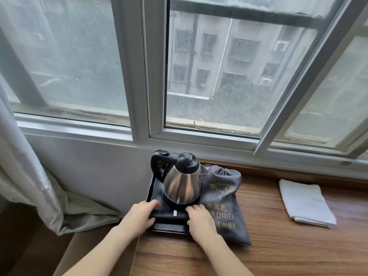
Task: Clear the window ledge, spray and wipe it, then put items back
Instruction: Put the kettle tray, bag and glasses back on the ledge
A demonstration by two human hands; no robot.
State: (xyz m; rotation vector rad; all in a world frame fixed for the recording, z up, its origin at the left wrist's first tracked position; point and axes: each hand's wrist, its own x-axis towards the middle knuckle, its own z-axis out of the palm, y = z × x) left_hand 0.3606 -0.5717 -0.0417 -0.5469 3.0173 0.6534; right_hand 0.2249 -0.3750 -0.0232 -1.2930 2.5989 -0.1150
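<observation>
Both hands' fingers curl over a black box (169, 215) on the tray (149, 188): left hand (139, 216), right hand (199, 221); kettle (182, 184) just beyond them

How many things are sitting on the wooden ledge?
4: a black tray at the left end, a kettle on it, a grey hair-drier bag beside it, a folded white cloth at right. The bag may hide more.

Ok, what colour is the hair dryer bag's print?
Gold print on a grey bag, which lies right of the kettle. Head view.
</observation>
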